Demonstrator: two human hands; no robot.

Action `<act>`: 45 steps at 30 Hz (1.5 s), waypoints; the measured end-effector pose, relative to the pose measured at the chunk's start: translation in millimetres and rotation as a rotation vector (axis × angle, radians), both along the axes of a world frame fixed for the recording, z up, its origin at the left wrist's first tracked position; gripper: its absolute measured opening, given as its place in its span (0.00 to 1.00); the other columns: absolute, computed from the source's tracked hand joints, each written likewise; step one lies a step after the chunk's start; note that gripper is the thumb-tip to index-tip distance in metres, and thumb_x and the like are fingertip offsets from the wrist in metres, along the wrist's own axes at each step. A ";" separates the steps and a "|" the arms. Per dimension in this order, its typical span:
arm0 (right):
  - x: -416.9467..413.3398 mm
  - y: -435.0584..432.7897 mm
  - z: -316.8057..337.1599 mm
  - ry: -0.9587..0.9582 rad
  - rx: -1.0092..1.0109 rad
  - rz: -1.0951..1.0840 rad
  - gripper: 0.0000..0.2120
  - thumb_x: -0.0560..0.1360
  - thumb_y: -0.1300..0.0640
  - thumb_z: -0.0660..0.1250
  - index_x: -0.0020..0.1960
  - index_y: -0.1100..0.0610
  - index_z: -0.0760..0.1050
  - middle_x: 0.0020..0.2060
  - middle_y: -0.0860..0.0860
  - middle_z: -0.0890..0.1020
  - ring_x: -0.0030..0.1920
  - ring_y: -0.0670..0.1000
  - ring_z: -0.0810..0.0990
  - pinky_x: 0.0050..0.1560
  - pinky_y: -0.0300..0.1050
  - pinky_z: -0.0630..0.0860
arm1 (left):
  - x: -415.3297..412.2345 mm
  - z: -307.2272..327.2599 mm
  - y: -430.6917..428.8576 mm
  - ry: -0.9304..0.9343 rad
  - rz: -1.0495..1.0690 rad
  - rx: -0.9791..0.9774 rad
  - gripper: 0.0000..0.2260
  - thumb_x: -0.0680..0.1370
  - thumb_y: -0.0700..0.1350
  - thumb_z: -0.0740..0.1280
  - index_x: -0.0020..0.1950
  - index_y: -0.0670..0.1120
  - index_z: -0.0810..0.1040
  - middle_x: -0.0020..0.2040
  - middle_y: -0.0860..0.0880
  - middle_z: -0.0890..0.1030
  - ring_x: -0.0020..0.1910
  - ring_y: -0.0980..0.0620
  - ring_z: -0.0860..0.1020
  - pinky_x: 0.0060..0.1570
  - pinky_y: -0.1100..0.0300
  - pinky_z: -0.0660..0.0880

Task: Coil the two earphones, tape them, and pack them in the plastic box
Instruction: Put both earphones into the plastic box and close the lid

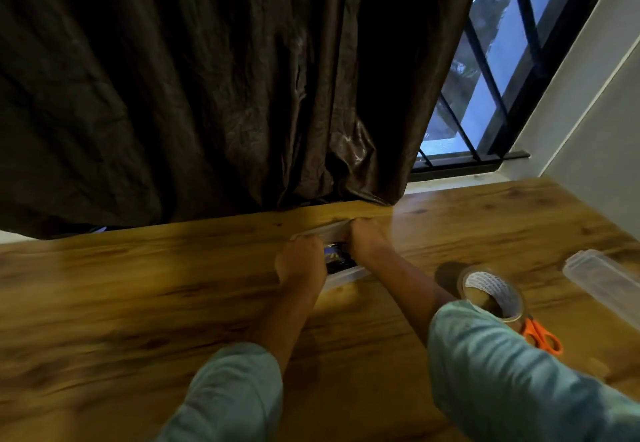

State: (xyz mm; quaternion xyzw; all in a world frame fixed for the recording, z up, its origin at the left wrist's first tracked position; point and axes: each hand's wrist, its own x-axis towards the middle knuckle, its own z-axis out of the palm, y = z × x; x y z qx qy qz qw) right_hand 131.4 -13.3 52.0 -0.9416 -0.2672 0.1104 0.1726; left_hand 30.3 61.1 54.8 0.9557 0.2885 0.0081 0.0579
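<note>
Together, left hand (pixel 300 263) and right hand (pixel 367 241) grip the plastic box (pixel 343 278) (fingers curled over its sides).

The left hand (pixel 300 263) and the right hand (pixel 366 239) curl over the plastic box (pixel 341 277) and cover most of it, and their fingertips are out of sight. The dark, shiny contents (pixel 334 258) in the gap between the hands are too blurred to make out. The right sleeve (pixel 485 355) hides the near side of the tape roll (pixel 490 291). Only the handles of the orange scissors (pixel 542 336) show. The clear lid (pixel 602 277) on the surface (pixel 138 303) runs off the right edge.
</note>
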 end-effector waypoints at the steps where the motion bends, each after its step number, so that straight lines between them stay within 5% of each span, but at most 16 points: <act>1: -0.1 1.0 -1.6 -0.027 -0.022 0.011 0.09 0.74 0.62 0.67 0.52 0.65 0.78 0.53 0.62 0.80 0.54 0.60 0.79 0.52 0.49 0.75 | -0.6 0.6 -0.6 0.001 -0.004 0.008 0.10 0.80 0.37 0.57 0.57 0.45 0.75 0.58 0.44 0.78 0.57 0.45 0.77 0.46 0.54 0.74; 11: -4.2 -4.7 -13.1 -0.075 -0.039 0.026 0.11 0.75 0.65 0.62 0.55 0.65 0.77 0.57 0.62 0.79 0.58 0.61 0.77 0.58 0.51 0.75 | 1.9 4.9 -0.6 0.071 -0.030 0.031 0.13 0.80 0.38 0.57 0.62 0.43 0.74 0.62 0.43 0.76 0.62 0.43 0.75 0.53 0.52 0.75; 24: -11.7 -40.1 8.0 -0.014 0.197 -0.023 0.08 0.75 0.62 0.62 0.47 0.60 0.80 0.48 0.57 0.83 0.50 0.56 0.80 0.45 0.44 0.75 | 9.1 20.9 -38.7 -0.300 0.009 -0.188 0.12 0.79 0.47 0.59 0.58 0.49 0.79 0.55 0.46 0.81 0.55 0.45 0.78 0.49 0.55 0.73; 30: 1.4 -94.6 21.0 -0.051 0.476 -0.177 0.07 0.74 0.60 0.63 0.45 0.52 0.79 0.44 0.52 0.84 0.47 0.53 0.81 0.49 0.45 0.76 | 33.8 32.5 -86.4 -0.436 -0.062 -0.408 0.08 0.75 0.42 0.62 0.47 0.46 0.81 0.48 0.45 0.83 0.49 0.44 0.79 0.48 0.51 0.74; 34: 20.0 -154.3 23.7 -0.129 0.524 -0.341 0.07 0.76 0.58 0.63 0.49 0.56 0.80 0.46 0.53 0.84 0.48 0.54 0.82 0.46 0.39 0.72 | 56.3 38.3 -128.1 -0.464 -0.158 -0.511 0.09 0.75 0.43 0.65 0.34 0.46 0.76 0.39 0.42 0.82 0.42 0.42 0.79 0.42 0.53 0.75; 36: 28.8 -190.8 21.8 -0.186 0.556 -0.468 0.08 0.77 0.57 0.63 0.49 0.56 0.80 0.47 0.56 0.84 0.50 0.57 0.81 0.47 0.42 0.73 | 68.9 38.5 -150.3 -0.403 -0.207 -0.497 0.08 0.76 0.44 0.65 0.38 0.45 0.79 0.42 0.44 0.83 0.43 0.44 0.79 0.42 0.56 0.73; 40: 43.9 -269.5 1.8 -0.340 0.254 -0.683 0.10 0.76 0.54 0.61 0.54 0.52 0.77 0.52 0.57 0.82 0.54 0.61 0.78 0.54 0.54 0.73 | 101.2 31.0 -198.6 -0.287 -0.271 -0.506 0.07 0.75 0.42 0.64 0.43 0.49 0.81 0.46 0.47 0.83 0.48 0.45 0.80 0.42 0.57 0.73; 45: 50.1 -356.0 -29.2 -0.214 0.014 -0.988 0.19 0.77 0.51 0.60 0.68 0.51 0.67 0.69 0.55 0.68 0.68 0.63 0.64 0.65 0.61 0.62 | 138.6 21.3 -260.8 -0.109 -0.383 -0.466 0.11 0.74 0.42 0.62 0.51 0.50 0.82 0.55 0.46 0.82 0.56 0.43 0.79 0.54 0.53 0.76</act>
